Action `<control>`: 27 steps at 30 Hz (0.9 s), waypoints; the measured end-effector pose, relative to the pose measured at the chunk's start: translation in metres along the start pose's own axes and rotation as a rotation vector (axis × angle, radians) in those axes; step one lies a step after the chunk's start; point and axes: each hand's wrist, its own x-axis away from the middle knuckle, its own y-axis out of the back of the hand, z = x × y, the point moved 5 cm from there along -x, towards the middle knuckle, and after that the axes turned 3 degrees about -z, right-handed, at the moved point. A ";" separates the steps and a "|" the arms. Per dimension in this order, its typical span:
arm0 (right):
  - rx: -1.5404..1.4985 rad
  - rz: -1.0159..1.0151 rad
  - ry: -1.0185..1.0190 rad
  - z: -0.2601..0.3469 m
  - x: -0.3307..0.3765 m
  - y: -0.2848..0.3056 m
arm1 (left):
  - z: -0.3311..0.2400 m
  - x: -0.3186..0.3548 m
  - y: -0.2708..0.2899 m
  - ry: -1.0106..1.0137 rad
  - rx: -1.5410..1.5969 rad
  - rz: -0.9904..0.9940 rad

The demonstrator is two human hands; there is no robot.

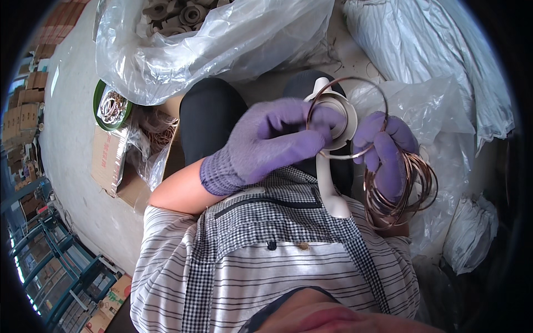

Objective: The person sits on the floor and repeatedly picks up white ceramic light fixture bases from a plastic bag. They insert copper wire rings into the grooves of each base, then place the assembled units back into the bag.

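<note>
My left hand (272,141), in a purple knit glove, pinches one thin copper-coloured metal ring (355,78) at its left side. The ring's right side meets the fingers of my right hand (386,152), gloved the same way. That hand is closed around a bunch of similar copper-coloured rings (425,191), which hang below and beside its fingers. Behind the single ring, at my lap, is a pale plastic part (348,114) with a round rim and a short stub on top. My left fingers partly hide it. A pale, curved, handle-like piece (328,194) extends below it.
Ahead lies a large clear plastic bag (222,53) holding several grey-brown moulded parts (177,15). On the left, a green-rimmed container (100,111) of metal rings stands by an open cardboard box (105,161). White plastic sacks (422,44) lie at the right, with clear sheeting (444,111) nearer.
</note>
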 end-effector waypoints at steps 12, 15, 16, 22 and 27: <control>0.376 -0.166 0.139 0.009 -0.017 0.000 | -0.030 -0.012 0.015 -0.494 -0.830 -0.335; 0.284 -0.298 0.056 -0.020 -0.014 0.007 | -0.013 -0.031 0.025 -0.504 -0.950 -0.403; 0.303 -0.309 0.068 -0.028 -0.012 0.007 | -0.004 -0.037 0.028 -0.470 -0.904 -0.474; 0.318 -0.240 -0.018 -0.044 -0.009 -0.002 | 0.028 -0.037 0.033 -0.333 -0.780 -0.516; 0.284 -0.163 -0.054 -0.067 -0.004 0.003 | 0.035 -0.041 0.028 -0.363 -0.645 -0.517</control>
